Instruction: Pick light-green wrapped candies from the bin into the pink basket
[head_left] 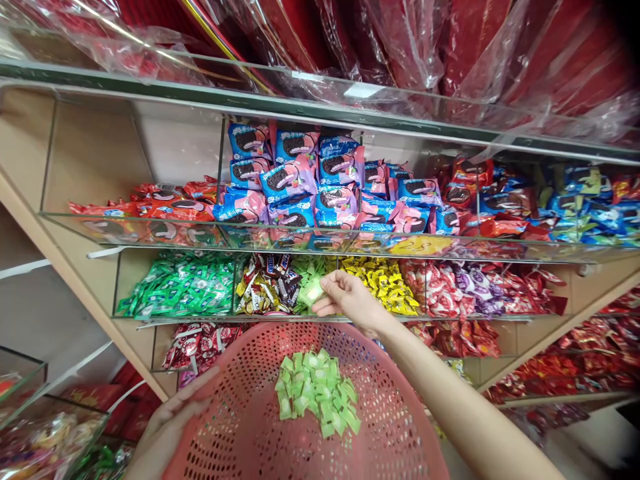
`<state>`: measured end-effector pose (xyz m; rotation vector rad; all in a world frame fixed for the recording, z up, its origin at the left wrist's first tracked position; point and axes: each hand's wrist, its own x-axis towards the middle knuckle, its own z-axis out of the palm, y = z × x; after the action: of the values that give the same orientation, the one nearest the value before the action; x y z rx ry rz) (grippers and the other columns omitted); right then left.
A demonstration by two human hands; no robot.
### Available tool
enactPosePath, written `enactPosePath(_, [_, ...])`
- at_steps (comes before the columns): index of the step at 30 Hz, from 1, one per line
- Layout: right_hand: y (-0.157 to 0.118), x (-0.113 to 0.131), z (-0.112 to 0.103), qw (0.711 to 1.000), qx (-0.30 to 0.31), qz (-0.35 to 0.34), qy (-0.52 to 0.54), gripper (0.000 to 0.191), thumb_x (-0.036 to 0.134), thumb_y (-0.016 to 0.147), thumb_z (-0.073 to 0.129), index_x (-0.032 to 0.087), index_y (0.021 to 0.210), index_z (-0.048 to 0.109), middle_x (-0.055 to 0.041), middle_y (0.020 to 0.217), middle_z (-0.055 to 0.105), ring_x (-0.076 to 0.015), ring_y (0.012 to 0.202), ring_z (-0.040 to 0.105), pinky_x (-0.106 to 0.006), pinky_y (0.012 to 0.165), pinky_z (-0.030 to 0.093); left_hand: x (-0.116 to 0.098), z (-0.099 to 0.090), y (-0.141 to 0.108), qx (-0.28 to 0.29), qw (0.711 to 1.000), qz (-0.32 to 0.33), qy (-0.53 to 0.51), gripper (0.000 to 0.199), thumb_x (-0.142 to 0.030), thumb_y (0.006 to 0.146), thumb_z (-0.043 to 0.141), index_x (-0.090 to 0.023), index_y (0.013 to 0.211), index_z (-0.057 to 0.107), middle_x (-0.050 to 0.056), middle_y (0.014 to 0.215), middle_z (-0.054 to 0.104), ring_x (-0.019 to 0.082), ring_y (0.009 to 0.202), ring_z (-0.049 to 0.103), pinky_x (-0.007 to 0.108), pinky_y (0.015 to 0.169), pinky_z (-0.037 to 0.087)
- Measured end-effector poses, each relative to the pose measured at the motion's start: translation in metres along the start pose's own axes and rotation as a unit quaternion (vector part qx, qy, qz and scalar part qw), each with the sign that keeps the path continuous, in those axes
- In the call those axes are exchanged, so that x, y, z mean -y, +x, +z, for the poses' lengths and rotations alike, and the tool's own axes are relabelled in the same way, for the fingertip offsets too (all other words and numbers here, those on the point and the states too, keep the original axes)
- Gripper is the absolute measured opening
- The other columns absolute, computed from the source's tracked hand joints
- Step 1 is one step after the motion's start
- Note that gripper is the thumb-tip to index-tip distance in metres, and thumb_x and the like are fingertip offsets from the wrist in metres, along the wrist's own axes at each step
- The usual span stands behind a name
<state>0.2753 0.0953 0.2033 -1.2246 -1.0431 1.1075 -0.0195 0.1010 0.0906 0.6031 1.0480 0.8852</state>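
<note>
A red perforated plastic basket point(400, 407) is tilted toward me, with a pile of light-green wrapped candies point(316, 390) on its bottom. My left hand point(173, 420) grips the basket's left rim, fingers along the outside. Beyond the far rim, my right hand point(345, 297) reaches to the middle shelf with thumb and fingers closed on a light-green candy point(311, 291). More green candies lie right behind it in their compartment. Yellow-wrapped candies point(383, 283) sit to the right of this hand, and brown and gold wrapped candies point(263, 283) to its left.
Glass dividers and a glass shelf edge point(300, 243) run above my right hand. Blue and pink cookie packs point(293, 180) are stacked on the upper shelf. Green packets point(185, 283) fill the left compartment, and red and purple candies point(470, 287) lie to the right. Plastic-wrapped red items point(400, 40) hang over the top.
</note>
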Motion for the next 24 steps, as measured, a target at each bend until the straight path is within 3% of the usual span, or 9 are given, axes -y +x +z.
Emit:
enactPosePath(10, [-0.011,0.000,0.002,0.995,-0.031,0.020,0.091,0.007,0.010,0.083,0.056,0.015,0.082,0.051,0.0006,0.056,0.064,-0.0139,0.062,0.069,-0.021,0.063,0.057,0.001,-0.004,0.004,-0.017,1.000,0.006,0.013,0.072,-0.015,0.054,0.075,-0.024,0.124,0.057,0.005,0.100,0.071,0.033,0.097,0.062,0.037,0.078,0.053])
enactPosePath(15, [-0.013,-0.002,0.000,0.993,-0.030,0.016,0.114,0.025,0.010,0.075,0.063,0.011,0.098,0.056,-0.0035,0.066,0.068,-0.0143,0.066,0.069,-0.022,0.067,0.057,0.002,-0.001,0.002,-0.010,1.000,0.002,0.004,0.081,-0.013,0.053,0.075,-0.027,0.129,0.051,0.003,0.101,0.071,0.033,0.099,0.062,0.038,0.078,0.053])
enactPosePath(20, [-0.013,-0.006,-0.002,0.993,-0.030,0.032,0.106,0.017,0.018,0.070,0.069,0.012,0.081,0.057,-0.0043,0.065,0.069,-0.0129,0.060,0.068,-0.019,0.057,0.056,0.002,-0.002,0.004,-0.015,1.000,0.009,0.005,0.083,-0.013,0.052,0.076,-0.028,0.129,0.050,0.002,0.103,0.070,0.033,0.098,0.062,0.035,0.077,0.054])
enactPosePath(24, [-0.014,-0.008,-0.004,0.995,-0.024,0.034,0.095,0.021,0.023,0.070,0.070,0.014,0.081,0.055,-0.0048,0.064,0.070,-0.0121,0.055,0.067,-0.018,0.052,0.055,0.002,-0.004,0.004,-0.013,1.000,0.008,0.002,0.084,-0.014,0.055,0.076,-0.029,0.133,0.046,0.004,0.106,0.069,0.032,0.098,0.062,0.035,0.080,0.053])
